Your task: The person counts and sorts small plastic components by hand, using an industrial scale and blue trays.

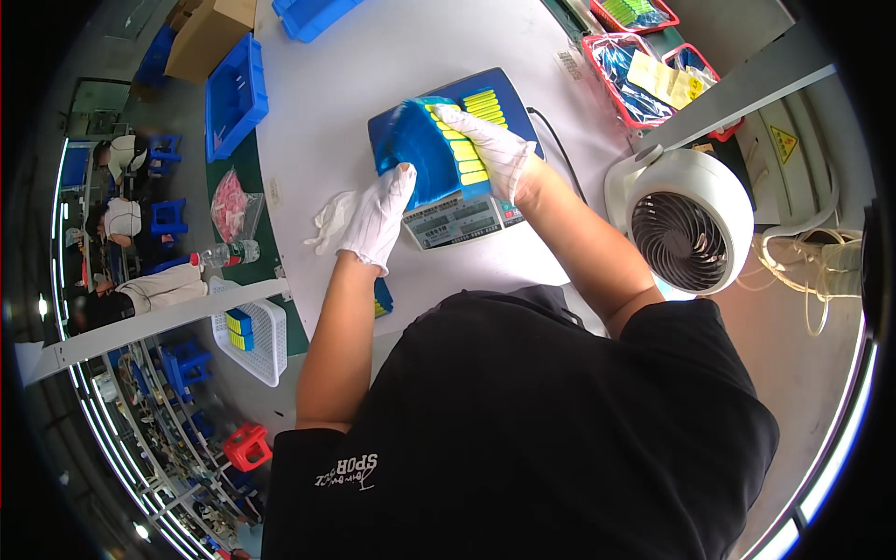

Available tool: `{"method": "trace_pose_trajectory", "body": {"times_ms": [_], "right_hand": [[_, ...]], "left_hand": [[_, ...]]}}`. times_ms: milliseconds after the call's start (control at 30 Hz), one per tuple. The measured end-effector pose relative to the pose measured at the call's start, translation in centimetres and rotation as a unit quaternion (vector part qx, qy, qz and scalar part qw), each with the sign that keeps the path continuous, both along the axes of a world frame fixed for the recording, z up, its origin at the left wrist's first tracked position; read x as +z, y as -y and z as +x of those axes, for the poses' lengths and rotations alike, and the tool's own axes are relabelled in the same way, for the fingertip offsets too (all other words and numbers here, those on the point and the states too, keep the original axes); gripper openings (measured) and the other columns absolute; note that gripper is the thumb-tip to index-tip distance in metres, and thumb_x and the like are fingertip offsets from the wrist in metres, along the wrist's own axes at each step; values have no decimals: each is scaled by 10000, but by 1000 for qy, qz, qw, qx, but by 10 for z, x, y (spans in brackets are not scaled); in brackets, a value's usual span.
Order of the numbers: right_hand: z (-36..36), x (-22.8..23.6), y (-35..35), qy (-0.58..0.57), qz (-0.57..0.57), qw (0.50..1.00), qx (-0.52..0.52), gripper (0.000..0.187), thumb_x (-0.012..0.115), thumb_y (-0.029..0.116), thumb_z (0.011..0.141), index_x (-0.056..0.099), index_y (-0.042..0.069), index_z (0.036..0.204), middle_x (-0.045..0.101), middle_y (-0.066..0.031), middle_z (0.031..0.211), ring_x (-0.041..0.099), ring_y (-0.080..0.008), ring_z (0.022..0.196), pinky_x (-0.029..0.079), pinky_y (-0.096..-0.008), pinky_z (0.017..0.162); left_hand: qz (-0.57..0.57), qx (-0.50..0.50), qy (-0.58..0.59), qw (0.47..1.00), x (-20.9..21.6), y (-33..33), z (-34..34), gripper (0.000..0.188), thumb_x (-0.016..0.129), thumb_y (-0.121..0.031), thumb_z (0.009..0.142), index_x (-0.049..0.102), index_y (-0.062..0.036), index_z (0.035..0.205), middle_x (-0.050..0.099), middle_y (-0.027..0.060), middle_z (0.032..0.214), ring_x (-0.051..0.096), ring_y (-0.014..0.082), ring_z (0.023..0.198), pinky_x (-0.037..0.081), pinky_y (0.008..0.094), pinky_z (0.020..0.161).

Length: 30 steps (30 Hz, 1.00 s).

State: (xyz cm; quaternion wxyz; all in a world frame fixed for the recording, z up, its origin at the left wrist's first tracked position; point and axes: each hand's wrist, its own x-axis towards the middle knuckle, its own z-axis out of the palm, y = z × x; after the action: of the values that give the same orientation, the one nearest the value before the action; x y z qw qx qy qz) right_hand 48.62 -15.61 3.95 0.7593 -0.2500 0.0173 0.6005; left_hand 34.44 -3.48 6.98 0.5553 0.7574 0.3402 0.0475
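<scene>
Both my hands wear white gloves. My left hand [378,217] grips the near left corner of a blue tray [425,149] tilted up over a blue bench scale [467,219]. My right hand [493,147] lies across the tray's right side, fingers spread over a row of yellow-green rectangular pieces [471,131] lined up along that side. The scale's pale front panel shows under the tray.
A spare white glove [329,219] lies left of the scale on the white table [373,56]. A white desk fan [689,219] stands at right. Red baskets [623,79] sit at the back right, blue bins [235,93] at the back left, a white basket [257,341] below.
</scene>
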Motion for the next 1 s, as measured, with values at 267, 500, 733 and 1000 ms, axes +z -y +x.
{"method": "trace_pose_trajectory", "body": {"times_ms": [267, 500, 733, 1000], "right_hand": [[-21, -9, 2, 97, -8, 993, 65, 497, 698, 414, 802, 589, 25, 1092, 652, -57, 984, 636, -131, 846, 514, -289, 772], [-23, -19, 1, 147, -64, 986, 36, 462, 688, 397, 820, 588, 12, 1053, 648, -52, 932, 619, -112, 813, 510, -283, 739], [-16, -15, 4, 341, -165, 925, 38, 521, 667, 451, 821, 581, -13, 1042, 646, -65, 899, 596, -111, 776, 490, -265, 722], [-13, -30, 8, 139, -68, 988, -12, 402, 721, 295, 805, 586, 5, 1049, 655, -69, 948, 639, -136, 815, 531, -279, 729]], "left_hand": [[-369, 1, 100, 924, -24, -4, 0, 464, 640, -310, 865, 491, -12, 1189, 574, 120, 1123, 558, 232, 1061, 444, 369, 948], [-474, 16, 182, 861, -28, -3, 7, 509, 682, -48, 801, 470, -10, 1263, 574, 123, 1188, 589, 284, 1067, 504, 429, 909], [-455, 21, 162, 875, -27, 0, 7, 497, 654, -12, 793, 456, -20, 1249, 563, 136, 1192, 574, 297, 1093, 481, 446, 944], [-443, 76, 127, 884, -52, -12, 8, 451, 657, 11, 773, 497, -48, 1191, 593, 118, 1133, 604, 266, 1033, 522, 408, 888]]}}
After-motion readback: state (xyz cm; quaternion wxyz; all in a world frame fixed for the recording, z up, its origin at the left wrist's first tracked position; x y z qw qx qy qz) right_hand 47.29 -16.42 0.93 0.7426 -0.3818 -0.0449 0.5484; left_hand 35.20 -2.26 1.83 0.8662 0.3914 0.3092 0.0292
